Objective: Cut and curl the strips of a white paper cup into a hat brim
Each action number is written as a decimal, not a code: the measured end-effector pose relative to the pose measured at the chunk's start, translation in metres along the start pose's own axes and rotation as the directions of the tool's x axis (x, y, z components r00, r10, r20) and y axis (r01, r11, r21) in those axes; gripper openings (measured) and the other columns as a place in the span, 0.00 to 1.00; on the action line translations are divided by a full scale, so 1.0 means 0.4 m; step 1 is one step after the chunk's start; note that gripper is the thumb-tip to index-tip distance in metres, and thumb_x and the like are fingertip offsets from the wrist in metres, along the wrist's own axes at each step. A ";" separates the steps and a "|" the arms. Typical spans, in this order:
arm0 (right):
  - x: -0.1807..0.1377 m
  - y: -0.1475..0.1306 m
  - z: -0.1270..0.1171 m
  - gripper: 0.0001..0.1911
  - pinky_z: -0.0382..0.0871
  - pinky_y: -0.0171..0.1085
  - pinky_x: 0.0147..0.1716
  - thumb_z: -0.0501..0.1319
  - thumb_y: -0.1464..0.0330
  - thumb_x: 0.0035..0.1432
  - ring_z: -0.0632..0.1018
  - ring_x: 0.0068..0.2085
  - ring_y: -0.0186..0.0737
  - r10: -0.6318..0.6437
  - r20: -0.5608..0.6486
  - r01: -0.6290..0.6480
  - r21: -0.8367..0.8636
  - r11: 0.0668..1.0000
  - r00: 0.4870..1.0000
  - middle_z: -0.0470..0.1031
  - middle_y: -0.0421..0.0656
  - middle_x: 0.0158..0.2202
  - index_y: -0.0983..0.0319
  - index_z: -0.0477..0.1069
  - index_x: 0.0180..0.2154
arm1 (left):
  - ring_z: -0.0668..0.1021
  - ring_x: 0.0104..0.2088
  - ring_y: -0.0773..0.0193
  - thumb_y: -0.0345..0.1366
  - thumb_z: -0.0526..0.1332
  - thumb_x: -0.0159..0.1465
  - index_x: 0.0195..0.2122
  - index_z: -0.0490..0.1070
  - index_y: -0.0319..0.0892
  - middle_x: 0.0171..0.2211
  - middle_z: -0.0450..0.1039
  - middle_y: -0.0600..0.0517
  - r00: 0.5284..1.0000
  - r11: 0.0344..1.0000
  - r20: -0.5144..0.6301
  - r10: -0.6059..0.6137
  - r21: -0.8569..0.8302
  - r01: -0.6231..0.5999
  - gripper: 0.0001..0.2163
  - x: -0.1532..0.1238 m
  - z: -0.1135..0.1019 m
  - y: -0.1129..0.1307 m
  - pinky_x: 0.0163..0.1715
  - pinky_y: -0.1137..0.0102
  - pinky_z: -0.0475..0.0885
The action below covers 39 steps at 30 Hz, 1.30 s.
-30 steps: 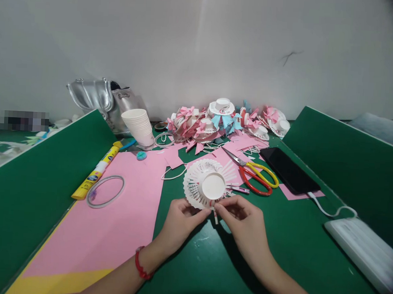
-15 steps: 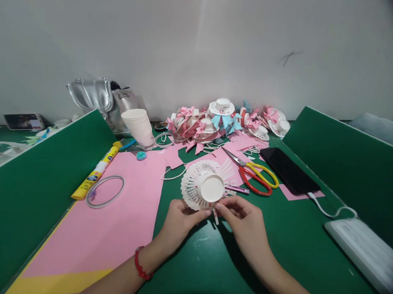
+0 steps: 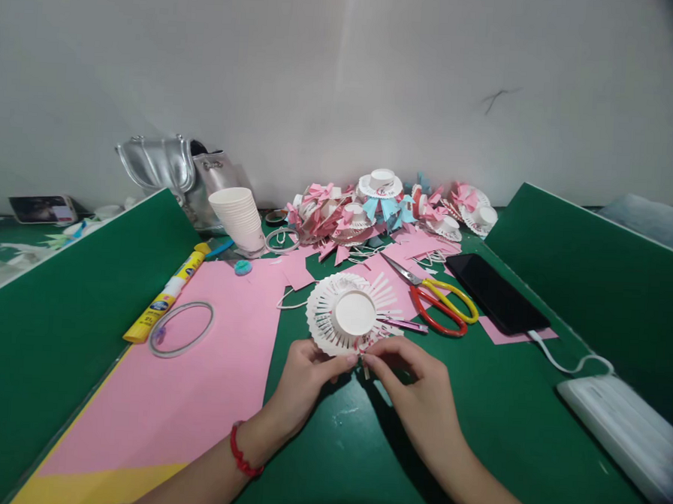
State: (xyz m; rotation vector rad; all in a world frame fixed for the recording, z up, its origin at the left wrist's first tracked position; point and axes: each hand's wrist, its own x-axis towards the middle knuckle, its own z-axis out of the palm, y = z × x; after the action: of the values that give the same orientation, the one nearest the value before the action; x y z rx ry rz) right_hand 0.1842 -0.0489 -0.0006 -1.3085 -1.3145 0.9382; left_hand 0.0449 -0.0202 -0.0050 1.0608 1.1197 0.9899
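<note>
A white paper cup (image 3: 354, 313), its side cut into strips fanned out around the round base, is held low over the green table. Many strips on the left are bent into a looped rim; those at upper right stick out loose. My left hand (image 3: 313, 375) pinches the cup's near edge between thumb and fingers. Close beside it, my right hand (image 3: 412, 372) has thumb and forefinger closed on a strip at the same edge. A strip end pokes out below the fingertips. Just right of the cup lie a pink-handled slim tool (image 3: 403, 325) and scissors (image 3: 444, 303) with red and yellow handles.
Pink paper (image 3: 210, 396) covers the left side beside a yellow glue tube (image 3: 165, 296) and a tape ring (image 3: 181, 328). Stacked paper cups (image 3: 237, 217) and finished cup crafts (image 3: 344, 215) stand behind. A phone (image 3: 495, 290) and white power bank (image 3: 625, 440) lie right, between green side boards (image 3: 606, 281).
The cut cup has turned and shifted slightly left, its base now facing up more squarely. Both hands stay at its near edge, the right fingers having moved slightly left.
</note>
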 end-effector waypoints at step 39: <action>0.006 0.006 0.014 0.11 0.67 0.30 0.26 0.64 0.69 0.43 0.73 0.26 0.32 0.236 -0.012 -0.217 0.347 0.912 0.972 0.69 0.36 0.23 0.61 0.62 0.24 | 0.76 0.32 0.61 0.32 0.63 0.49 0.29 0.74 0.35 0.31 0.78 0.47 0.998 0.993 0.052 0.044 0.105 -0.049 0.07 -0.009 0.015 0.011 0.34 0.71 0.70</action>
State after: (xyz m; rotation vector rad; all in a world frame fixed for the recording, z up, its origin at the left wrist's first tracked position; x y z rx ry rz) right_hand 0.1793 -0.0456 -0.0036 -1.2154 -0.9160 1.2250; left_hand 0.0500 -0.0236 0.0008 1.1960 1.1215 0.9443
